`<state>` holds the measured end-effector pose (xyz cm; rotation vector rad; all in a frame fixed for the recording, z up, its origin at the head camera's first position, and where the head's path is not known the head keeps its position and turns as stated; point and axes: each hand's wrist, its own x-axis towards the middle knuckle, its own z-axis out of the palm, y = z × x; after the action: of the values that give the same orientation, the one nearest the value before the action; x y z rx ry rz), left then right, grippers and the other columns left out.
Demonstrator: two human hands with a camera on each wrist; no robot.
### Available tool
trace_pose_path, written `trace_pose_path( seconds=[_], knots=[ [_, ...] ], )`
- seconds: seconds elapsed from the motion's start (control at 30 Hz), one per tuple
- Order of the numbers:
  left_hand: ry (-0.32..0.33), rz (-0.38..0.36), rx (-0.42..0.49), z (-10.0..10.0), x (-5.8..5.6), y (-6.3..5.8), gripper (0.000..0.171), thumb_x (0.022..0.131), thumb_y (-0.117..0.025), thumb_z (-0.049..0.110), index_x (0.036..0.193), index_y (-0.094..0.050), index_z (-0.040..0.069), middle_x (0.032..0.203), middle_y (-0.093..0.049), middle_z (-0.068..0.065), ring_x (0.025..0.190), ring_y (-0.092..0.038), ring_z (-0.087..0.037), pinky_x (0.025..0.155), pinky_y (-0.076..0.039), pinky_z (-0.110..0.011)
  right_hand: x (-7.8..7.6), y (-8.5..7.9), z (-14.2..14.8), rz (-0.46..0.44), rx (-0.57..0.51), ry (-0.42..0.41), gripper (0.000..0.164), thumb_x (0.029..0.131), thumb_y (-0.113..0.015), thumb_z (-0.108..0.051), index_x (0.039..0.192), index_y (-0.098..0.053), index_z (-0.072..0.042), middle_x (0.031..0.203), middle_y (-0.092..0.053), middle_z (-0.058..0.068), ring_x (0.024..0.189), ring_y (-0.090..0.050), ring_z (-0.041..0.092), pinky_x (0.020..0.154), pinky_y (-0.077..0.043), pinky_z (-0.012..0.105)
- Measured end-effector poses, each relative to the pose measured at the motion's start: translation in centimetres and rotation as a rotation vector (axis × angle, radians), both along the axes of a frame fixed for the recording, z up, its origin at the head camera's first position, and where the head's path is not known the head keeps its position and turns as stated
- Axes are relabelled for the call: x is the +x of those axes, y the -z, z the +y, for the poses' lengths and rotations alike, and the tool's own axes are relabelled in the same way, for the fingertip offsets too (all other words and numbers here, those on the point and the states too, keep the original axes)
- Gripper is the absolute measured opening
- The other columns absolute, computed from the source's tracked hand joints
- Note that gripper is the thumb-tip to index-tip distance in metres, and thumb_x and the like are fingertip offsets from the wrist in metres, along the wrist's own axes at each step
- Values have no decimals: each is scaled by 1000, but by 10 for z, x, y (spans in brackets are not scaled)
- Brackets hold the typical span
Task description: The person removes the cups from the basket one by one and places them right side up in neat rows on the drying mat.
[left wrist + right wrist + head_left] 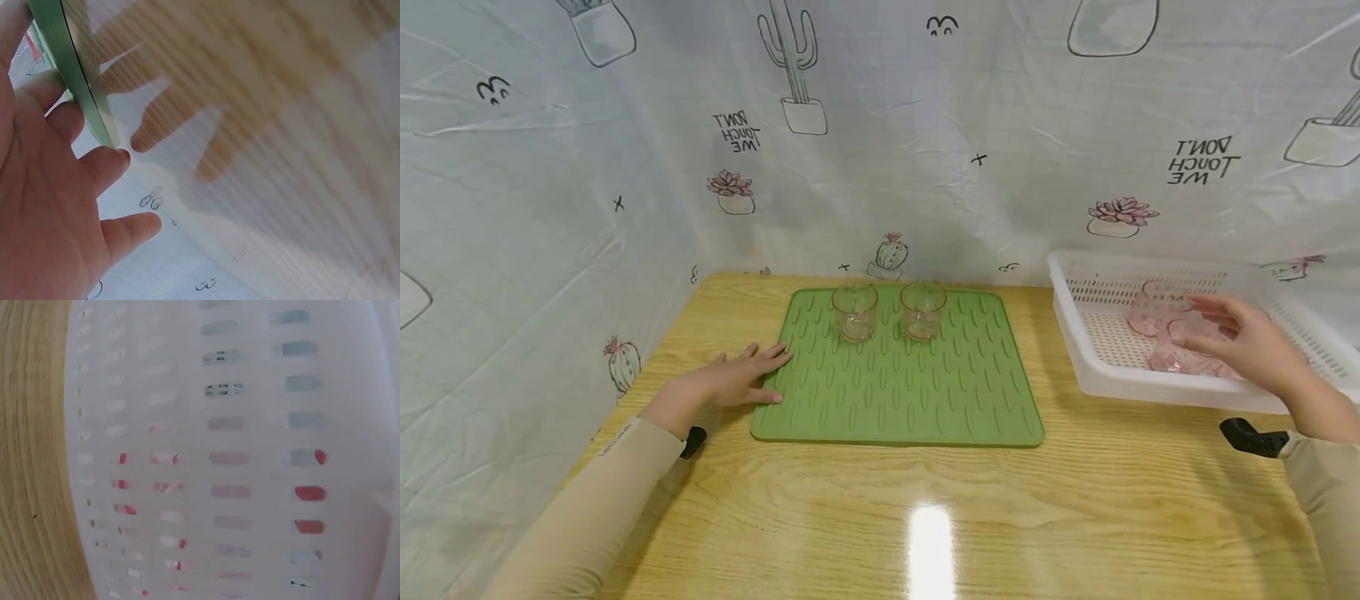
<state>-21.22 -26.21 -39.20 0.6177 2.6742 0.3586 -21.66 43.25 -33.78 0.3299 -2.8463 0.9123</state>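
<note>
"Pink glasses (855, 315), where?"

"Two stand on the mat (895, 404); others sit in the basket (1112, 379)."

"And each grip?"

"Left hand (733, 381) released, fingers spread at the mat's edge; right hand (1251, 342) at a basket glass (1167, 358), grasping it or not, I cannot tell."

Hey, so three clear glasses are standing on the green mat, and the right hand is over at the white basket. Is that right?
Not quite: the head view shows two clear glasses standing on the green mat, not three. The right hand is indeed at the white basket.
</note>
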Motion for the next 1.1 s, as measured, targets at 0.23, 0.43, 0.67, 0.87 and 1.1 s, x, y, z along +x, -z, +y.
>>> trace_pose_path(
  seconds=[0.23,0.43,0.67,0.87,1.1],
  knots=[
    [2,-6,-17,1,1,2,86,102,-59,51,165,-21,7,170,-9,-19,151,-2,-53,108,-2,-82,-5,4,8,-48,49,-24,83,98,-73,-16,153,-21,19,148,-26,48,125,-29,72,95,-28,82],
    [-5,-8,-13,1,2,1,85,102,-59,50,165,-21,7,170,-9,-19,151,-3,-53,108,-2,-82,-9,4,14,-90,56,-46,86,97,-74,-15,152,-19,20,146,-24,50,122,-29,74,91,-30,83],
    [-5,-10,-16,1,1,1,86,102,-59,51,165,-21,7,170,-8,-19,151,-2,-52,108,-2,-82,-13,2,21,-150,67,-78,91,96,-74,-13,152,-12,22,142,-23,54,121,-30,74,93,-28,83],
    [-2,-6,-16,1,1,0,86,102,-60,50,165,-21,7,170,-8,-19,151,-2,-52,108,-3,-83,-13,0,23,-228,119,-81,96,97,-73,-16,153,-5,21,143,-22,54,124,-30,72,95,-29,82],
    [-2,-10,-16,2,2,-1,85,102,-60,48,165,-21,6,170,-8,-20,151,-3,-53,108,-3,-82,-20,3,29,-299,142,-91,100,96,-74,-16,151,0,24,142,-21,55,124,-29,72,96,-29,81]
  ],
)
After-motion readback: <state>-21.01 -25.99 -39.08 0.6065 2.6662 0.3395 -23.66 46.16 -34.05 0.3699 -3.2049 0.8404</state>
